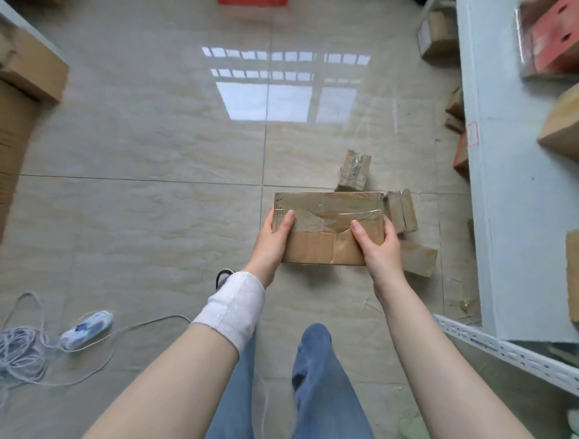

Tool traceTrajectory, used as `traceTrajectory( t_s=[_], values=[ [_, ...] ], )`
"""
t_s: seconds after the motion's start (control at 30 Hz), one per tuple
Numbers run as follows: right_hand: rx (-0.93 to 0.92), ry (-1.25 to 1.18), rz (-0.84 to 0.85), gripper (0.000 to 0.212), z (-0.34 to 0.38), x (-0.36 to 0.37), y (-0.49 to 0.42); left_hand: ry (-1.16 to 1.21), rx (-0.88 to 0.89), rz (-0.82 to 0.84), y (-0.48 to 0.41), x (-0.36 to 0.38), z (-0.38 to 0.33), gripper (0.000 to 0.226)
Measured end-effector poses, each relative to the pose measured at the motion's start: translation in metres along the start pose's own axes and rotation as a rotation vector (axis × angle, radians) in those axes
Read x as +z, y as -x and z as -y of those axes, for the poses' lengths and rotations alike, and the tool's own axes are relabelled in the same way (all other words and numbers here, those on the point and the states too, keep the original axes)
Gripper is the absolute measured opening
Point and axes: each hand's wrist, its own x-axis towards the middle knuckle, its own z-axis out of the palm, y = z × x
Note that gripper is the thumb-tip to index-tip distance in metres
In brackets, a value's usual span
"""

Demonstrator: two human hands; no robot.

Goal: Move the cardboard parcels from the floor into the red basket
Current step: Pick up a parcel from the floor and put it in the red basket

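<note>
while the person stands over the tiled floor, both hands grasp one flat cardboard parcel held up in front of the legs: the left hand clamps its left end, thumb on top, and the right hand clamps its right end the same way. three smaller parcels lie on the floor just beyond and right of it, near the grey shelf unit. a strip of the red basket shows at the far top edge, well apart.
</note>
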Motion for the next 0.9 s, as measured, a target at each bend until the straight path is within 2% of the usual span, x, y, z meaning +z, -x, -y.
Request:
traceTrajectory(
  t_s=[0.03, 0.13, 0.2, 0.4, 0.5, 0.7, 0.9],
  values=[
    [-0.021, 0.013, 0.008, 0.077, 0.016, 0.018, -0.002, 0.015, 0.003, -0.017, -0.006, -0.017, -0.013, 0.083],
    [-0.083, 0.048, 0.036, 0.071, 0.065, 0.077, -0.01, 0.054, 0.046, -0.073, -0.033, -0.072, -0.052, 0.059],
    [-0.084, 0.065, 0.04, 0.068, 0.097, 0.118, -0.016, 0.052, 0.072, -0.084, -0.055, -0.111, -0.08, 0.055],
    [-0.064, 0.003, 0.089, 0.071, 0.171, 0.222, -0.037, 0.084, 0.084, -0.086, -0.116, -0.205, -0.148, 0.065],
    [-0.062, -0.016, 0.113, 0.072, 0.202, 0.255, -0.058, 0.075, 0.092, -0.078, -0.144, -0.233, -0.181, 0.087],
    [-0.063, -0.1, 0.128, 0.066, 0.269, 0.297, -0.123, 0.056, 0.086, -0.057, -0.217, -0.252, -0.259, 0.101],
    [-0.064, -0.129, 0.141, 0.066, 0.351, 0.329, -0.203, 0.072, 0.083, -0.067, -0.291, -0.255, -0.349, 0.1]
  ],
)
